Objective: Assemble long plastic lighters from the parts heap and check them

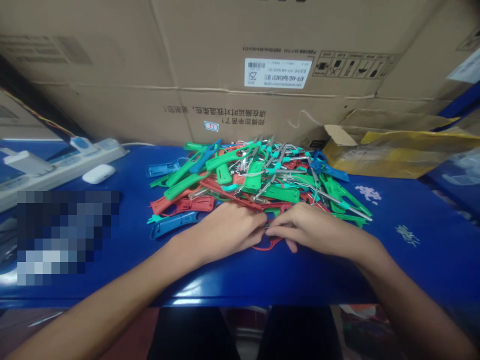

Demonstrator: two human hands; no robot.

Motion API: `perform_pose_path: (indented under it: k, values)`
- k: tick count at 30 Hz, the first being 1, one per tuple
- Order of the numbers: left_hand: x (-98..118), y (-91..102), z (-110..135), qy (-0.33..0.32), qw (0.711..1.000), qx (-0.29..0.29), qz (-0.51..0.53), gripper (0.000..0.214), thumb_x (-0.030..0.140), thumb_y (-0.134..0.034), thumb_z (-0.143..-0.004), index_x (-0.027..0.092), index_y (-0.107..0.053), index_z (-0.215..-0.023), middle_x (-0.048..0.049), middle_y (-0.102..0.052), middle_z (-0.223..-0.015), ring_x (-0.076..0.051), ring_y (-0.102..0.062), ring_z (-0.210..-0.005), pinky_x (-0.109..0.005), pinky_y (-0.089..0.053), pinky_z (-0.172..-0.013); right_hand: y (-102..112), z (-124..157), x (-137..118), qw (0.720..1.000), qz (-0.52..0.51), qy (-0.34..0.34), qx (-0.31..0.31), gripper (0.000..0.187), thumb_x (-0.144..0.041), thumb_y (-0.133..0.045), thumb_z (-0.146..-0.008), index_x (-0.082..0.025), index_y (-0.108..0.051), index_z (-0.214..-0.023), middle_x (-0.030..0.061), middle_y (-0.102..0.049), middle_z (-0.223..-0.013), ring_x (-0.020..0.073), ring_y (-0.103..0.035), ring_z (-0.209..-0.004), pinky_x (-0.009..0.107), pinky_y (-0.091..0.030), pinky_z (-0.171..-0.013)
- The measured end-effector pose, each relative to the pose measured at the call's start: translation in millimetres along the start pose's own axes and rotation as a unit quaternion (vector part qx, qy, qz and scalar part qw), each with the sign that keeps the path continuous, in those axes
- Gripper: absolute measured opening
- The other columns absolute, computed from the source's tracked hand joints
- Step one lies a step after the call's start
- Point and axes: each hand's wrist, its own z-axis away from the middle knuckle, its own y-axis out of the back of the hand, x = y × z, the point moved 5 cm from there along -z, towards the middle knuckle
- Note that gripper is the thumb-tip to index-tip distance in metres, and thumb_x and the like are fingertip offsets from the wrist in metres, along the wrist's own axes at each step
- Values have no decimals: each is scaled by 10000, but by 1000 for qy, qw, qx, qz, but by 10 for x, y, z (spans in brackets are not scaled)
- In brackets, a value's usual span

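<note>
Left hand (228,229) and right hand (313,227) pinch a red clip (267,245); carton (390,121) holds yellow bag (405,152)

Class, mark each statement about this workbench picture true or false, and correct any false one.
1. The left hand and right hand meet on a red plastic piece at the near edge of the pile. True.
2. The table is red. False: it is blue.
3. A white earbud case lies left of the pile. True.
4. The pile holds only green pieces. False: green, red and blue ones.
5. Cardboard boxes stand behind the pile. True.
</note>
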Motion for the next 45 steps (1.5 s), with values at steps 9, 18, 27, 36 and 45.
perform_pose_path:
  k: [9, 18, 27, 36, 45]
  values:
    - [-2, 9, 8, 18, 1000, -23, 6, 173, 272, -567, -1000, 164, -668, -910, -58, -715, -910, -192, -648, -780, -311, -391, -619, 178, 145, -55, 998, 13, 67, -14, 350, -489, -569, -1002, -241, -733, -1187, 5, -756, -838, 145, -668, -708, 237, -439, -640]
    - [-5, 38, 50, 22, 999, -40, 27, 168, 323, -641, -981, 173, -637, -906, -47, -716, -940, -175, -635, -761, -297, -393, -615, 152, 134, 0, 992, 18, 122, -23, 359, -486, -561, -1006, -310, -733, -1268, 11, -800, -973, 177, -696, -778, 260, -482, -710]
    - [29, 22, 25, 24, 999, -14, -20, 142, 246, -571, -973, 173, -626, -865, -31, -700, -848, -187, -654, -729, -304, -392, -583, 131, 104, -4, 991, -5, 133, -25, 344, -442, -580, -1009, -316, -716, -1299, 18, -802, -1076, 187, -728, -849, 270, -507, -775]
    - [41, -45, -15, 33, 999, -19, -25, 144, 255, -577, -955, 168, -631, -852, -44, -706, -818, -194, -672, -717, -278, -406, -568, 116, 97, -18, 990, -20, 136, -45, 329, -440, -540, -1032, -309, -739, -1258, 1, -798, -1091, 165, -722, -865, 253, -494, -760]
    - [47, -42, -35, 18, 999, -15, -33, 169, 247, -564, -950, 170, -653, -828, -36, -698, -765, -191, -674, -686, -287, -388, -550, 141, 141, -10, 991, -32, 121, -44, 344, -457, -577, -1003, -286, -751, -1246, 17, -807, -981, 195, -707, -855, 291, -521, -811]
